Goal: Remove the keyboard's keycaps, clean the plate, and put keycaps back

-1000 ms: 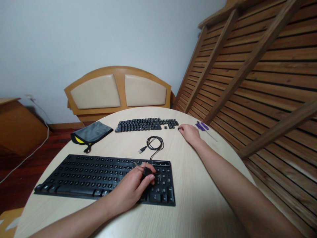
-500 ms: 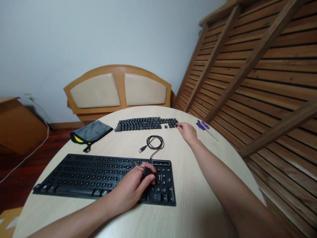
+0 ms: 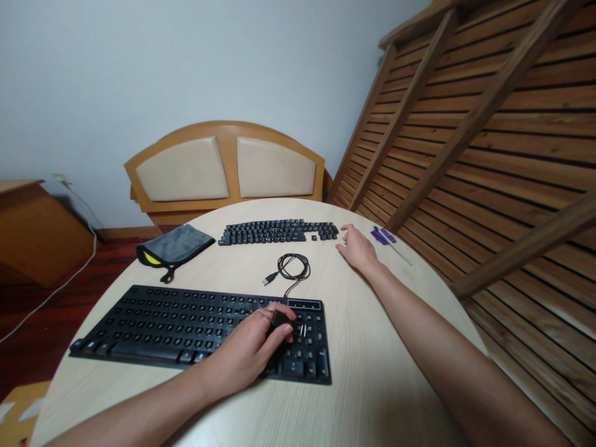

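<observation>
A black keyboard (image 3: 144, 352) lies on the round table, most of its keycaps off and the switch stems showing. Over its right part, my left hand (image 3: 258, 338) is closed around a black keycap puller (image 3: 280, 320), whose thin metal wires reach toward the number pad. Fingers partly cover the tool. Farther back, loose black keycaps (image 3: 263, 233) are laid out in rows like a keyboard, with a single keycap (image 3: 313, 238) a little apart. My right hand (image 3: 357, 248) is just right of these rows, fingers spread, with nothing visible in it.
A coiled USB cable (image 3: 293, 267) sits behind the keyboard. On the left is a folded grey cloth (image 3: 179, 242) with a yellow underside. A purple-handled tool (image 3: 382, 236) lies near the table's right edge, beside the slatted wood panel (image 3: 465, 167).
My right hand has drawn slightly right, away from the keycap rows, and its fingers have spread. My left hand stays over the keyboard with the puller. The view has shifted slightly.
</observation>
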The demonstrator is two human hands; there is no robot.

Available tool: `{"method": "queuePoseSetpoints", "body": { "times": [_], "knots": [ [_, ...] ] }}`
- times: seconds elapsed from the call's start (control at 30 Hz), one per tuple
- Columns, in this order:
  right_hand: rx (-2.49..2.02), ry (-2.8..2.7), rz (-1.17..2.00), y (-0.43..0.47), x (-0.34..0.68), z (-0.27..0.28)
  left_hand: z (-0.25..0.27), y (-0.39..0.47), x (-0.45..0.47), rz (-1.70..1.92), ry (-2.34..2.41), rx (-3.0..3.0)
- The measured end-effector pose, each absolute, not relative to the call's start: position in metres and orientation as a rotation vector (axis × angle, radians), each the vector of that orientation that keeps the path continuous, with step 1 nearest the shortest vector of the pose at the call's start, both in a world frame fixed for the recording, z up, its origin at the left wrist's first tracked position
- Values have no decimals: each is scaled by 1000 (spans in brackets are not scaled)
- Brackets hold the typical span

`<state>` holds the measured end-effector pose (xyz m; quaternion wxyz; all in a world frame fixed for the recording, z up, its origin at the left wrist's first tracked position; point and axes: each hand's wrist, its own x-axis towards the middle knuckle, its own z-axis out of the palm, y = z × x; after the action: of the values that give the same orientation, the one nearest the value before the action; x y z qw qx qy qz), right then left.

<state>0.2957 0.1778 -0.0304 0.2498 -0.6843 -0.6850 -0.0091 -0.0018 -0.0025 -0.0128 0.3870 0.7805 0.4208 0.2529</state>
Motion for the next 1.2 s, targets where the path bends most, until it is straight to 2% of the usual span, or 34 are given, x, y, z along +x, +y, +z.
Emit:
{"method": "queuePoseSetpoints", "body": {
  "times": [0.1,0.17,0.27,0.43,0.73,1.2],
  "knots": [
    [-1804,-1949,12,149,284,-12,-14,-1,-3,659,1067,2002],
    [-1598,-2096,94,120,273,2,-15,-1,-4,680,1049,2027],
    [-1220,-2359,340,67,259,17,-13,-2,-4,699,1036,2064],
    [-1052,-2571,679,3,250,20,2,-4,10,710,1039,2205],
    [-1153,-2683,442,-12,236,15,-3,1,33,670,950,2447],
    [-1215,-2577,588,-15,235,12,-4,7,28,568,854,2044]
  ]
}}
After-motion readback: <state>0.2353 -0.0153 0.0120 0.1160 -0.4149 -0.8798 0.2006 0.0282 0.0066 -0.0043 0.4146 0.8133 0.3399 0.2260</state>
